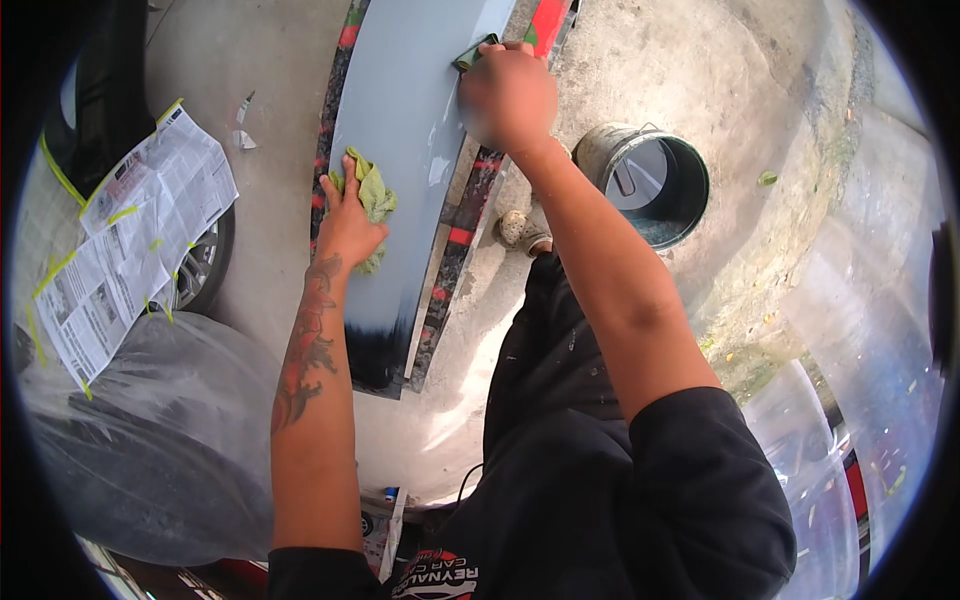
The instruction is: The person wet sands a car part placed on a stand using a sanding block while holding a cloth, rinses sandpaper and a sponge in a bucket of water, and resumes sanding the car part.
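Observation:
A long panel [405,130], grey over most of its length and black at the near end, lies in front of me. On its left side, my left hand [348,225] grips a crumpled yellow-green cloth [373,190] against the surface. Farther away, my right hand [510,100] is closed on a folded dark green sheet, perhaps sandpaper [472,54], at the panel's right edge. Blur covers much of that hand, and its fingers are partly hidden. Wet-looking pale streaks show on the panel below it.
Black-and-red patterned rails [460,236] run under the panel. A bucket [683,205] with liquid stands on the concrete at right. At left are a wheel [212,262], taped newspaper [140,235] and plastic sheeting [190,410]. My shoe [520,232] is beside the rails.

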Motion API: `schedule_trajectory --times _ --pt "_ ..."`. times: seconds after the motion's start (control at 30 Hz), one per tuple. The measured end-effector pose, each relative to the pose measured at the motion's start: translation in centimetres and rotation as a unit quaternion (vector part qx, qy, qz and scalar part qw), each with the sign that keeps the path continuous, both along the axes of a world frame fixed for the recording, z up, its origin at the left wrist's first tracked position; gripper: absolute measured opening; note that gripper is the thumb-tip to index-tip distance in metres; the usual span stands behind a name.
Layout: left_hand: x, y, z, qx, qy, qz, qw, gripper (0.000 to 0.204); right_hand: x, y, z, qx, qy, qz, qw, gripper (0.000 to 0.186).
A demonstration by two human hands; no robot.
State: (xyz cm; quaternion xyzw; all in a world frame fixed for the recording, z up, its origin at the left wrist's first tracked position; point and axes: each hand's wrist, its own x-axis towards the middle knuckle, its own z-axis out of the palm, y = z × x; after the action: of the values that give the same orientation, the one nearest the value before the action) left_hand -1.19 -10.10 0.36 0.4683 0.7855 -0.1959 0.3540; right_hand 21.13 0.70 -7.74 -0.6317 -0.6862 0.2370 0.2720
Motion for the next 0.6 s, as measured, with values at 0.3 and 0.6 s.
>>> schedule_trajectory --times 0.3,0.6 --pt "0.1 0.4 0.1 -0.007 0.014 -0.009 1.000 0.123 -0.1 -6.8 1.0 -0.040 -0.002 0.132 0.990 0.050" --pt "0.4 0.3 0.1 -0.015 0.023 -0.004 1.000 0.123 0.8 -2.7 0.0 -0.075 0.012 0.068 0.995 0.048"
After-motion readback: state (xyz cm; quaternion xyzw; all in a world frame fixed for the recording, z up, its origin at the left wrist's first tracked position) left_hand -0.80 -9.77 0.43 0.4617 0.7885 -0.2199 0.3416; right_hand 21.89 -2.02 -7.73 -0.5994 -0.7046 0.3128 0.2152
